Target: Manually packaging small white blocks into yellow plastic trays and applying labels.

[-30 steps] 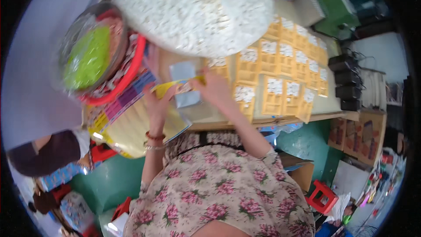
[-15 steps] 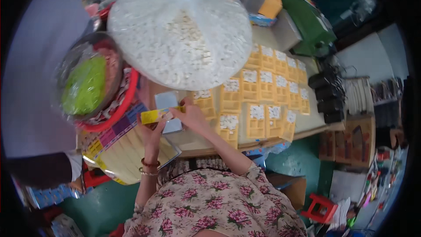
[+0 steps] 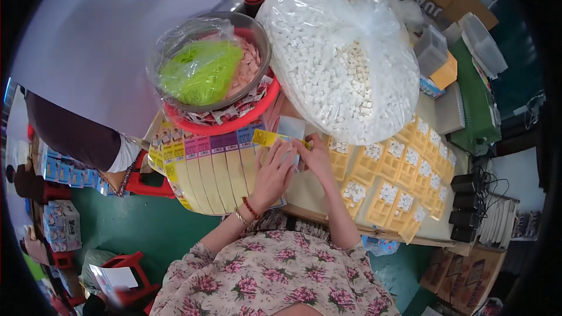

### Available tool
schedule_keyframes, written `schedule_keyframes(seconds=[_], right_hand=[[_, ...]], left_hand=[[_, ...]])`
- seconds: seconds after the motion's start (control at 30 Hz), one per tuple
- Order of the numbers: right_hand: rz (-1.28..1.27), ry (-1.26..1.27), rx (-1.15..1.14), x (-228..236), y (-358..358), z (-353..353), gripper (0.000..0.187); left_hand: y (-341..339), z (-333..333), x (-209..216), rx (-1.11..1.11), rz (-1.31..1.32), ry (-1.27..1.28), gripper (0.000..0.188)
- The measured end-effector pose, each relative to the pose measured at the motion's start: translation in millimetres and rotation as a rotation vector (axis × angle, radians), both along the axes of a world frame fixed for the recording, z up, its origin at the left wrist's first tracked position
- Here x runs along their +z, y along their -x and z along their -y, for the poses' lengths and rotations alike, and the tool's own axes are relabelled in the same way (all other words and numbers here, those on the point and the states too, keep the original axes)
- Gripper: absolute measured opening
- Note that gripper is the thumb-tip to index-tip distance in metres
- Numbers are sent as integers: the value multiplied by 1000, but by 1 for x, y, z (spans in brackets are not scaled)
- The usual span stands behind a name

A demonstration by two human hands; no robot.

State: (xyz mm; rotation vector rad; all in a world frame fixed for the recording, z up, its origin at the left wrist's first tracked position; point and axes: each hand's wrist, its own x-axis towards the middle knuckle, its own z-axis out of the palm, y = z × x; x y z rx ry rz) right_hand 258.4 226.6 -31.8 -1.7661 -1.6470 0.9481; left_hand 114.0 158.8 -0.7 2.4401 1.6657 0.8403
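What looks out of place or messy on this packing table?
Little stands out. The stack of long cards overhangs the table's near edge, and the yellow packets lie in slightly crooked rows. Nothing looks spilled or torn.

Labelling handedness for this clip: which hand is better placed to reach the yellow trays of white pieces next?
Probably the right hand: it sits beside the yellow trays, which spread out to its right. The left hand lies over the strip of coloured packets, farther away. Both pinch the small yellow packet.

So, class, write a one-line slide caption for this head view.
Both hands, left hand and right hand, hold a small yellow packet beside a large clear bag of white pellets.
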Motion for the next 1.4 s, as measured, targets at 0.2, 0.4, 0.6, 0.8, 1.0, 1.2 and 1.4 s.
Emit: schedule_keyframes(seconds=[0.2,0.4,0.6,0.8,1.0,1.2,1.4], right_hand=[[411,-136,-38,33,-4,7,53],[352,-451,-54,62,-30,49,34],[214,-244,-81,82,-43,87,18],[113,-216,-116,79,-39,90,16],[128,-269,-68,61,-41,99,15],[104,-285,-35,60,-36,103,13],[120,-190,30,61,-40,113,12]], left_hand=[[7,-9,-9,12,-1,29,43],[26,-20,37,21,339,26,38],[154,-136,146,234,492,-258,18],[223,-217,130,48,-330,285,38],[217,-238,119,-99,-396,379,54],[211,-253,109,-155,-444,188,58],[221,-247,124,-141,-200,204,45]])
